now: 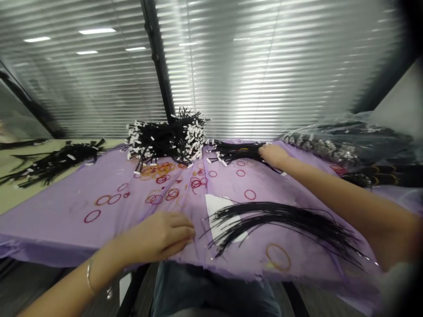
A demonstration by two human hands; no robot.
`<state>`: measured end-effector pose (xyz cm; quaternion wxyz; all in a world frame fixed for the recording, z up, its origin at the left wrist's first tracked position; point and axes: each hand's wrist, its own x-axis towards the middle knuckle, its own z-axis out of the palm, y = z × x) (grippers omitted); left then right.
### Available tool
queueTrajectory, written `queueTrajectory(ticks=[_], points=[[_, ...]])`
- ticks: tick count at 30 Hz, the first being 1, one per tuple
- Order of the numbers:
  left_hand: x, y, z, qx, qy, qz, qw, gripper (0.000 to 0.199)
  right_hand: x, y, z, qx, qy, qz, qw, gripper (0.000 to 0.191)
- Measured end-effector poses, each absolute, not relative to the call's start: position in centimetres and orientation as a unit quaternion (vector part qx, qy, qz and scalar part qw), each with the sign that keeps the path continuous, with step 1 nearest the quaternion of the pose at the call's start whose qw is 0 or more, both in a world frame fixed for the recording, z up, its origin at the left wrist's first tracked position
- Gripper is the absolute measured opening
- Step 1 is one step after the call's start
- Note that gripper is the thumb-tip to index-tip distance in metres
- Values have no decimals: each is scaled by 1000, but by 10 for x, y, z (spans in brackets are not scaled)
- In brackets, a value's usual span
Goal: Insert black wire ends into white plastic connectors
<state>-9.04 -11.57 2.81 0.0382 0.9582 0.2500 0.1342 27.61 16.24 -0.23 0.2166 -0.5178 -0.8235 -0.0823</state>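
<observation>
My right hand [273, 156] reaches to the back of the table, its fingers closed on the right end of a bundle of black cables with white connectors [239, 151]. Over the front edge hovers my left hand [167, 234], fingers curled together; whether anything is between them is hidden. To its right lies a loose bundle of thin black cables [284, 213], partly on a white sheet [218, 200]. Several red and yellow rubber bands [172, 193] are scattered beyond the left hand.
A tall heap of black cables with white ends [168, 138] stands at the back. More cables [62, 159] lie at the left, and plastic-wrapped bundles [343, 141] at the back right. Purple sheeting [109, 237] covers the table; blinds [251, 70] rise behind.
</observation>
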Motion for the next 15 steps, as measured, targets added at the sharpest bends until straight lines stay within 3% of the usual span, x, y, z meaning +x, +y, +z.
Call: queueTrajectory(ticks=[3, 8, 10, 12, 15], points=[[-80, -111, 47, 936, 267, 227, 40, 23, 298, 136, 26, -536, -808, -115, 215, 7], [-37, -77, 59, 900, 233, 332, 161, 17, 316, 89, 80, -599, -732, -162, 283, 21], [-16, -56, 47, 844, 300, 340, 287, 30, 311, 72, 98, -606, -701, -183, 328, 22], [-1, -39, 31, 720, 361, 338, 486, 64, 299, 55, 110, -597, -682, -199, 373, 23], [5, -25, 15, 519, 318, 375, 699, 85, 275, 31, 110, -569, -684, -196, 412, 21]])
